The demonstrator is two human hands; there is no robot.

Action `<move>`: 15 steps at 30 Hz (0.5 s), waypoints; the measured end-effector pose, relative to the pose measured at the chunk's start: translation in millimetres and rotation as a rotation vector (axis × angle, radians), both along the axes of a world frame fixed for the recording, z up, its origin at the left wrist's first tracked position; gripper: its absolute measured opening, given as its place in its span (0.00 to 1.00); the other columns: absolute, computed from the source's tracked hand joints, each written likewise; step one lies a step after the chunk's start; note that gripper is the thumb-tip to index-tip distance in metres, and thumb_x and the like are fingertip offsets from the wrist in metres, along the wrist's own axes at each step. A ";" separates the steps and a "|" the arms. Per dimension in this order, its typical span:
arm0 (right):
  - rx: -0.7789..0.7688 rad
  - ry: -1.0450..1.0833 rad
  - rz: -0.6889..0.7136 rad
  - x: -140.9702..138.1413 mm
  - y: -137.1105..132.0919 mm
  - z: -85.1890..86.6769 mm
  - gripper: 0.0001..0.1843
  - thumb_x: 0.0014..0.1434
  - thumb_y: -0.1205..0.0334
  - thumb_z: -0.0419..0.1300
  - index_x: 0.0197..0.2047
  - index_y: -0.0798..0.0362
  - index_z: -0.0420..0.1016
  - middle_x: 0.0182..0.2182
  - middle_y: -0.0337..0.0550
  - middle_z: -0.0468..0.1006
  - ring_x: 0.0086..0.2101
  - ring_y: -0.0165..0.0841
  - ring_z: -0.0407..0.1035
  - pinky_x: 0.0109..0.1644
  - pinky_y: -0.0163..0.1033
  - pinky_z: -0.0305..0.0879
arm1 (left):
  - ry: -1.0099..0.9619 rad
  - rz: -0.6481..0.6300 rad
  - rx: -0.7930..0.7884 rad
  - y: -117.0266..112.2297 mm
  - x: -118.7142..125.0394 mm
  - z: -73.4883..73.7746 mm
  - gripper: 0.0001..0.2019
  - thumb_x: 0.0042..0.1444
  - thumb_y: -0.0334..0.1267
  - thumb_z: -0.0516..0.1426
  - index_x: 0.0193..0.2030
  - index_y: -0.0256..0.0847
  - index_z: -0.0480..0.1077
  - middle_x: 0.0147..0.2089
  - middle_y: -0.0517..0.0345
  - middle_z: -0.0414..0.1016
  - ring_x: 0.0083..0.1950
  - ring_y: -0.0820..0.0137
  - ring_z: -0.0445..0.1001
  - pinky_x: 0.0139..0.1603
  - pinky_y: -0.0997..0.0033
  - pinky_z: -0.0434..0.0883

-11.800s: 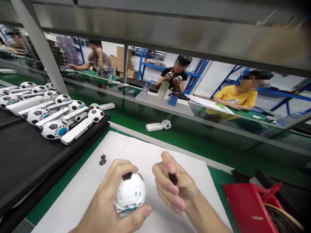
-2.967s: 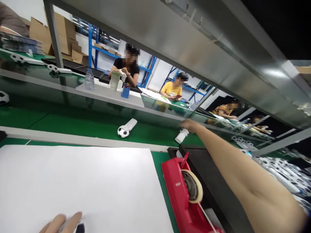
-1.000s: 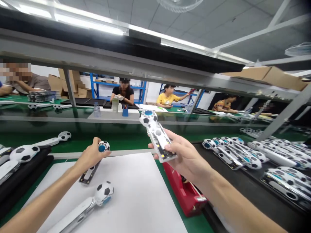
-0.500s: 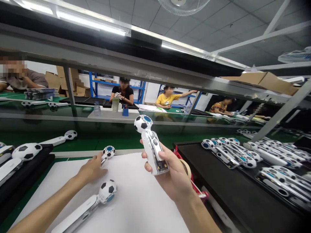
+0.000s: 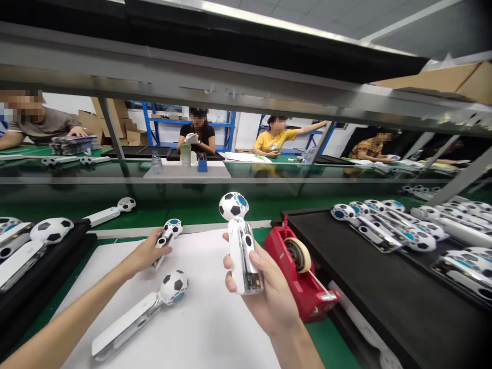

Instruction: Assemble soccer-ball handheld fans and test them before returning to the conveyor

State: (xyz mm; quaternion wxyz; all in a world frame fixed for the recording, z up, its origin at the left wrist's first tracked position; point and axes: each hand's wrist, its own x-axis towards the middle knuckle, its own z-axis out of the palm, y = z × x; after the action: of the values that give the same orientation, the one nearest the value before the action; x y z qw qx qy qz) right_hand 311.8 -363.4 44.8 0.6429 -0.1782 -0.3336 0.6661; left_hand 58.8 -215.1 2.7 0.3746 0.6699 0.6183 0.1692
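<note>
My right hand (image 5: 265,289) grips a white soccer-ball-headed device (image 5: 240,241) upright above the white sheet (image 5: 207,328); its ball head points up and its handle shows open electronics. My left hand (image 5: 148,251) rests closed on a second such device (image 5: 166,234) lying at the sheet's far edge. A third device (image 5: 140,312), with a closed white handle, lies loose on the sheet between my arms.
A red tape dispenser (image 5: 303,274) stands just right of the sheet. Black trays hold several more devices on the right (image 5: 384,230) and left (image 5: 34,238). One device (image 5: 109,211) lies on the green conveyor. Other people sit behind it.
My right hand has lowered its device and turned it more upright. My left hand stays on the second device at the sheet's far edge. The camera has tilted downward.
</note>
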 end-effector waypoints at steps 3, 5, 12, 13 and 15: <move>-0.005 -0.035 0.086 3.3 -1.4 -7.2 0.20 0.63 0.63 0.60 0.59 0.50 0.71 0.41 0.49 0.79 0.32 0.34 0.73 0.36 0.39 0.67 | -0.229 -0.003 -0.016 -19.6 3.6 22.8 0.40 0.55 0.56 0.59 0.71 0.56 0.45 0.49 0.52 0.70 0.40 0.58 0.78 0.36 0.57 0.78; -0.008 -0.059 0.141 3.5 -3.0 -11.9 0.24 0.60 0.63 0.63 0.59 0.51 0.70 0.41 0.48 0.79 0.33 0.35 0.75 0.38 0.38 0.67 | -0.347 -0.002 -0.024 -37.0 6.5 34.5 0.38 0.54 0.57 0.60 0.69 0.57 0.51 0.44 0.57 0.70 0.35 0.62 0.77 0.30 0.63 0.76; -0.030 -0.041 0.256 -17.5 -12.6 -21.6 0.29 0.55 0.63 0.70 0.59 0.50 0.70 0.55 0.52 0.74 0.47 0.40 0.75 0.44 0.39 0.73 | -0.521 0.095 -0.050 -90.5 18.8 41.3 0.25 0.55 0.56 0.61 0.54 0.43 0.76 0.36 0.56 0.72 0.33 0.66 0.74 0.31 0.69 0.74; -0.040 -0.016 0.256 -21.3 -13.8 -21.6 0.28 0.55 0.63 0.70 0.58 0.51 0.71 0.57 0.52 0.72 0.50 0.41 0.74 0.47 0.41 0.73 | -0.525 0.120 -0.026 -96.0 20.5 40.9 0.25 0.54 0.56 0.62 0.53 0.44 0.77 0.37 0.55 0.71 0.36 0.65 0.75 0.32 0.69 0.75; -0.081 0.026 0.279 -27.0 -15.3 -20.6 0.23 0.58 0.62 0.69 0.56 0.51 0.72 0.57 0.51 0.71 0.51 0.42 0.73 0.50 0.44 0.74 | -0.511 0.181 0.037 -106.3 22.3 40.8 0.25 0.53 0.57 0.62 0.53 0.46 0.77 0.38 0.54 0.71 0.37 0.64 0.76 0.33 0.68 0.76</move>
State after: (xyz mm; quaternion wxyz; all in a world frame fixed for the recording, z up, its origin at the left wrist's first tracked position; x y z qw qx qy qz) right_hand 284.8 -378.7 24.1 0.5405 -0.1473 -0.3199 0.7641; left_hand 81.1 -321.4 43.5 0.4897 0.5541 0.5579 0.3767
